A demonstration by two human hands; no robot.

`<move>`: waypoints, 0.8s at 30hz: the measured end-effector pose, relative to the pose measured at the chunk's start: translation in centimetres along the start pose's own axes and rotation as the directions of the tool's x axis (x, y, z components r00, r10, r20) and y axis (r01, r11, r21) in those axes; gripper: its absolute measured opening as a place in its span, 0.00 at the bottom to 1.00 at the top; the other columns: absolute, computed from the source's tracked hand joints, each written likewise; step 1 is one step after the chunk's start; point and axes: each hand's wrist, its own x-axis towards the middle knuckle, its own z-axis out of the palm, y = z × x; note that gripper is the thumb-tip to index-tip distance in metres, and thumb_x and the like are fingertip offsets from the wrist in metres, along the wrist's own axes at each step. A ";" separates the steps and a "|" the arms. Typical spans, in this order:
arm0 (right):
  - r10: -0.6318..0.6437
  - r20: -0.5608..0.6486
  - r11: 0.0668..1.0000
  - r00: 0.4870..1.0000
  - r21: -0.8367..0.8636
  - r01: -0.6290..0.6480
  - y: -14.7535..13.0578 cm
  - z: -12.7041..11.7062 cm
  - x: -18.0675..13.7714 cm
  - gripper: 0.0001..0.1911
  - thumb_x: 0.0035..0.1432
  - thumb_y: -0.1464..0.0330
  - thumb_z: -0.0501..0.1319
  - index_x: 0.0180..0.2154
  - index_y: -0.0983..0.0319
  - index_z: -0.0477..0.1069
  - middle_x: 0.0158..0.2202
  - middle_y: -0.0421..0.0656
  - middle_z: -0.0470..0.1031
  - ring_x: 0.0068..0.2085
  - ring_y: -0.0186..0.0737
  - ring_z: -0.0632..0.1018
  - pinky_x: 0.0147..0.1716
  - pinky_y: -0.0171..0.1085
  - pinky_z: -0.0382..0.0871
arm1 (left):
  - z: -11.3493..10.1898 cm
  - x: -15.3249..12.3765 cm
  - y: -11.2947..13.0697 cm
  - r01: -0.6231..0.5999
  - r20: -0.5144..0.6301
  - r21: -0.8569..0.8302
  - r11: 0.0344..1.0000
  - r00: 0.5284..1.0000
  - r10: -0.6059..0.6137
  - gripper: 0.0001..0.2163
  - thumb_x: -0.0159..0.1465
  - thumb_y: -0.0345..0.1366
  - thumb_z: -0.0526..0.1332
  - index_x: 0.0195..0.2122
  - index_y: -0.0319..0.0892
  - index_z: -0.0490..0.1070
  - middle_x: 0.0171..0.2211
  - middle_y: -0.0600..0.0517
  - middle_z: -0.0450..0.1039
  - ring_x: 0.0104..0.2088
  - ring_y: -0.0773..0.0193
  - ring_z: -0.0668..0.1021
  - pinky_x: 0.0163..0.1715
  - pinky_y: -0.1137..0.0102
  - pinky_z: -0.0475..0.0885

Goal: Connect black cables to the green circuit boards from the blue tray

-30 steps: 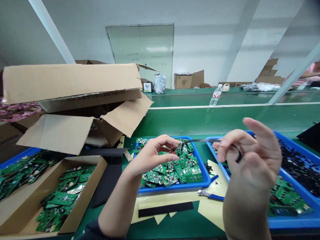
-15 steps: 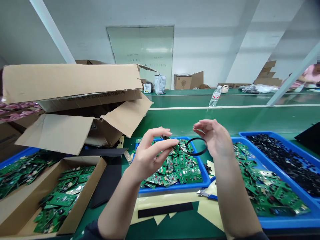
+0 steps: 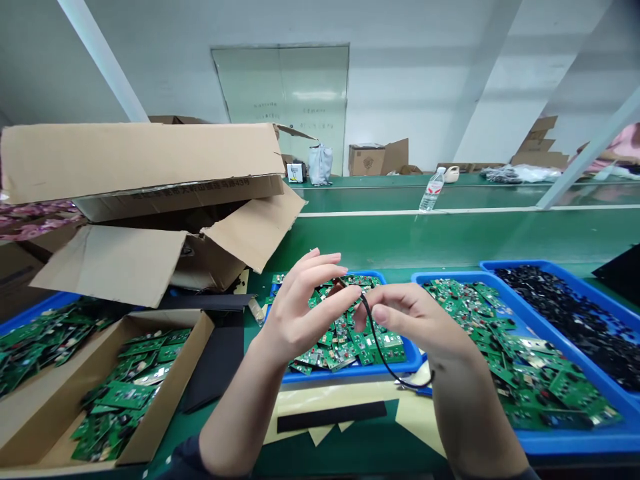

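My left hand is raised over the middle blue tray and pinches a small part at its fingertips, with the other fingers spread upward. My right hand meets it fingertip to fingertip and pinches a thin black strip. The strip curves down from the pinch and loops under my right wrist. Green circuit boards fill the tray beneath both hands.
A second blue tray of green boards and a third with black parts lie at the right. A cardboard box of boards sits at the left under a large open carton. Blue-handled cutters, yellow sheets and a black strip lie in front. A bottle stands on the conveyor.
My right hand came down from high on the right and moved left until its fingertips met my left hand. The black strip went from a stretched line to a loop hanging under my wrist.
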 end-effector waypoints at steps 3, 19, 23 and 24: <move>-0.001 -0.053 0.996 0.999 -0.088 -0.004 -0.2 0.7 0.1 0.15 0.59 0.58 0.60 0.28 0.63 0.73 0.27 0.43 0.76 0.30 0.37 0.75 0.32 0.36 0.68 | 0.0 0.2 0.1 -0.003 -0.006 0.015 1.000 1.000 0.003 0.05 0.63 0.24 0.59 0.34 0.40 0.70 0.37 0.48 0.74 0.45 0.59 0.78 0.54 0.53 0.71; -0.401 -0.176 0.713 0.899 -0.676 0.186 -0.4 3.0 -0.6 0.15 0.64 0.71 0.52 0.24 0.62 0.62 0.20 0.37 0.63 0.23 0.31 0.65 0.25 0.32 0.59 | 0.8 0.0 -0.2 -0.018 -0.012 0.056 0.998 1.000 0.019 0.06 0.63 0.24 0.56 0.35 0.39 0.72 0.32 0.46 0.75 0.34 0.62 0.76 0.32 0.66 0.72; -0.468 -0.195 0.634 0.862 -0.753 0.175 0.0 4.3 -0.4 0.16 0.65 0.72 0.51 0.23 0.62 0.61 0.19 0.37 0.61 0.21 0.31 0.63 0.23 0.33 0.56 | 1.2 -0.2 -0.1 -0.020 -0.006 0.063 0.998 1.000 0.021 0.07 0.63 0.23 0.56 0.35 0.39 0.71 0.32 0.46 0.74 0.34 0.62 0.76 0.34 0.65 0.71; -0.474 -0.197 0.628 0.858 -0.759 0.173 0.1 4.6 -0.4 0.16 0.65 0.72 0.50 0.23 0.62 0.61 0.19 0.37 0.61 0.21 0.31 0.62 0.23 0.33 0.56 | 1.3 -0.2 -0.2 -0.017 -0.007 0.065 0.998 1.000 0.018 0.07 0.63 0.23 0.56 0.35 0.39 0.71 0.32 0.46 0.74 0.34 0.62 0.76 0.34 0.65 0.71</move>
